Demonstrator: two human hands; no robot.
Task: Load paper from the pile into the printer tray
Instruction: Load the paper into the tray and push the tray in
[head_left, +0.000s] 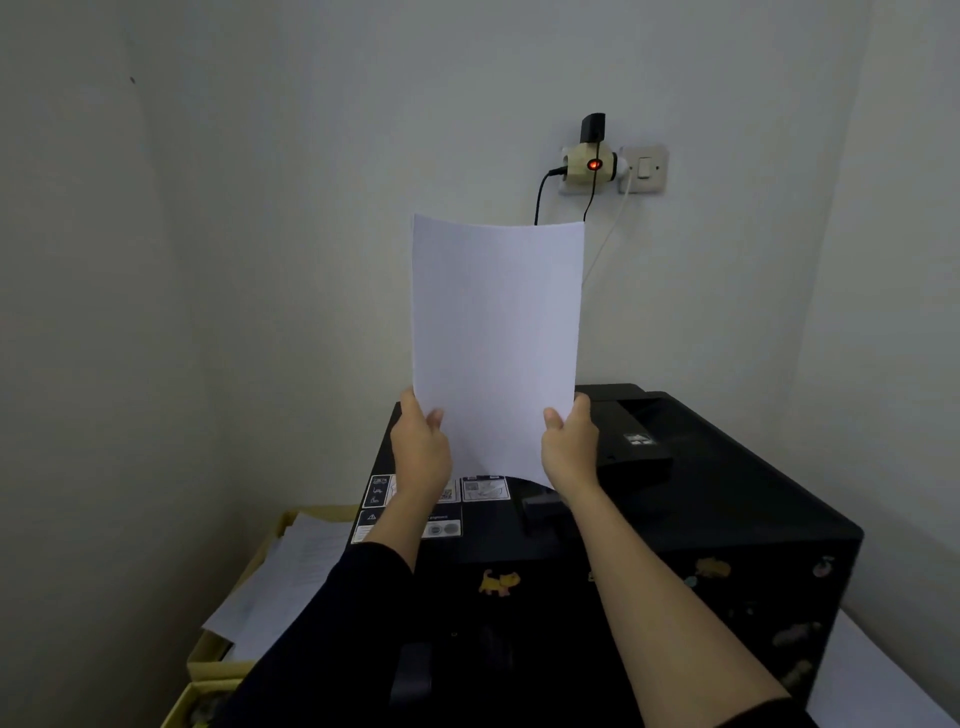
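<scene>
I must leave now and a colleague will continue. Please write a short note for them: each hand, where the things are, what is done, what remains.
Left hand: grips the sheet's lower left edge.
Right hand: grips its lower right edge.
Sheet: upright, slightly bowed, above the printer.
Pile: in the yellow box left of the printer.
Done: paper lifted.
Left: lower the sheet into the tray; the tray itself cannot be made out.
</scene>
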